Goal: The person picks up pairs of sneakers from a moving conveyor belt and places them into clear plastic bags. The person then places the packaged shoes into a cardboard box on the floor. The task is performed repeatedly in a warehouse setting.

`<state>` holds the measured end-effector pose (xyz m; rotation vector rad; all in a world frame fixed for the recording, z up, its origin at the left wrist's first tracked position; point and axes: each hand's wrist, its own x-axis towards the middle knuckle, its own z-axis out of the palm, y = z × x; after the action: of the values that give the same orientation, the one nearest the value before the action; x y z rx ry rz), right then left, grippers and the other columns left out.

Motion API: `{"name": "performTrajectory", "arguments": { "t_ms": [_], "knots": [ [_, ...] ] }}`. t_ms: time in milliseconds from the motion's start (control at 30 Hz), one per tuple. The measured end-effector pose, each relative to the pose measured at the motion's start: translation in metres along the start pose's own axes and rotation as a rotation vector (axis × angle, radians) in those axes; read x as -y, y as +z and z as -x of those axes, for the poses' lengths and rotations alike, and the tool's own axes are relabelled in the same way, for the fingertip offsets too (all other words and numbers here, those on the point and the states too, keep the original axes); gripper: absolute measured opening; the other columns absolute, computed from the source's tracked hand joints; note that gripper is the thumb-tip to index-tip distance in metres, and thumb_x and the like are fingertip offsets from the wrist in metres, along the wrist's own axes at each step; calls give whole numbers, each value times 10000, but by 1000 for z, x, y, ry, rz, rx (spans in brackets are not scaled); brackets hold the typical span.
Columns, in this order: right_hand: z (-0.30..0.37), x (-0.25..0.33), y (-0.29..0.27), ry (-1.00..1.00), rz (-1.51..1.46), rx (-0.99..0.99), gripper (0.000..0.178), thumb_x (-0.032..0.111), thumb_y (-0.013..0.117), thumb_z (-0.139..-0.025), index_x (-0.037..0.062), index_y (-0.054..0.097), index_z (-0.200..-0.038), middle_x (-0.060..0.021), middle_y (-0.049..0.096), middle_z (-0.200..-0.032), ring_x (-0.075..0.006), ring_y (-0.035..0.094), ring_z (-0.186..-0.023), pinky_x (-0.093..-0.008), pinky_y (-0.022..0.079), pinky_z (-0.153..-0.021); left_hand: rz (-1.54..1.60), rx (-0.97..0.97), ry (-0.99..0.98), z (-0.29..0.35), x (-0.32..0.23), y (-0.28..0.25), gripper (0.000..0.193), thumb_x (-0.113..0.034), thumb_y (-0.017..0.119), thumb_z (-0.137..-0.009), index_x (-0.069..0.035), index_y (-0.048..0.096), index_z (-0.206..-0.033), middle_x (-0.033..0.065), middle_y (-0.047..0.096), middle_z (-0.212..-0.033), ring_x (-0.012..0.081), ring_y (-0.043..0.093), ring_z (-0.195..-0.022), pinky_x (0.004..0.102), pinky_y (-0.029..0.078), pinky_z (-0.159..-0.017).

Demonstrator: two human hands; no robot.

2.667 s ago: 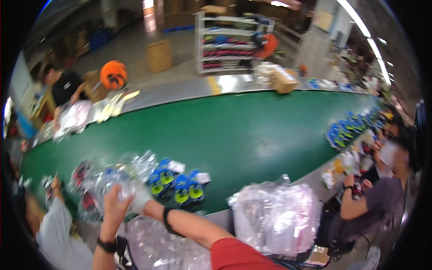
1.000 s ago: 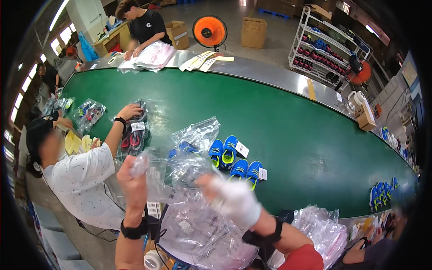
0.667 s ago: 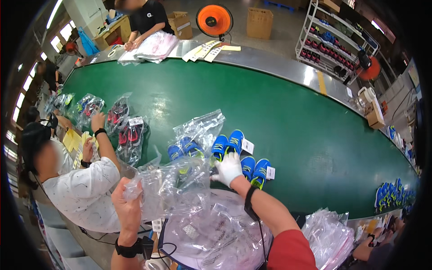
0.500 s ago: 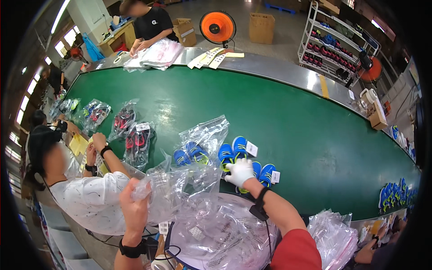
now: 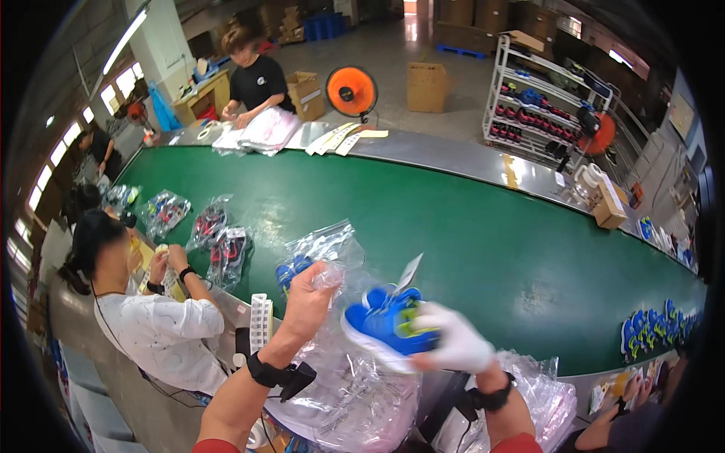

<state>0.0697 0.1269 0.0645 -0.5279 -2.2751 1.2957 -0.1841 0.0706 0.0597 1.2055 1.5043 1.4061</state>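
A clear plastic bag (image 5: 341, 291) is pinched in my bare left hand (image 5: 308, 302), over the near edge of the green belt. Close by on the right, my white-gloved right hand (image 5: 453, 340) grips blue sneakers (image 5: 381, 321) with white soles and lime-green trim. A white tag (image 5: 410, 272) sticks up from them. The sneaker toes point left, close to the bag; whether they touch it I cannot tell. Partly hidden behind my left hand, bagged blue shoes (image 5: 291, 273) lie on the belt.
Several bagged shoes (image 5: 226, 253) lie along the green belt (image 5: 453, 241) at left, beside a worker (image 5: 158, 317) in white. A heap of clear bags (image 5: 362, 400) is below my hands, with more bags (image 5: 536, 392) to the right. Blue shoes (image 5: 649, 332) line the far right.
My right hand has lifted blue sneakers off the belt and brought them nearer to me. My left hand has moved right and up with the bag, close to the shoes.
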Motion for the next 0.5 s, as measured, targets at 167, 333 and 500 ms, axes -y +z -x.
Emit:
{"name": "performTrajectory", "arguments": {
  "t_ms": [167,333,500],
  "knots": [
    [12,11,68,-159,547,414,358,392,747,-537,90,642,-698,-118,556,-761,-288,548,-792,-396,439,-768,-454,466,300,23,-9,86,218,41,497,-732,4,604,-919,208,640,-828,350,641,-793,372,486,-682],
    [34,20,45,-518,696,399,250,276,728,-566,79,626,-681,-114,559,-879,-299,530,-922,-386,407,-873,-627,611,171,-4,-25,111,305,43,461,-693,-2,612,-954,251,620,-846,401,614,-801,431,483,-695],
    [66,-26,64,-294,446,481,269,280,699,-605,88,601,-767,-125,542,-938,-300,527,-950,-404,440,-833,-641,1070,277,36,-48,144,322,22,471,-682,-15,614,-968,244,617,-782,419,604,-752,448,477,-666]
  ]
}}
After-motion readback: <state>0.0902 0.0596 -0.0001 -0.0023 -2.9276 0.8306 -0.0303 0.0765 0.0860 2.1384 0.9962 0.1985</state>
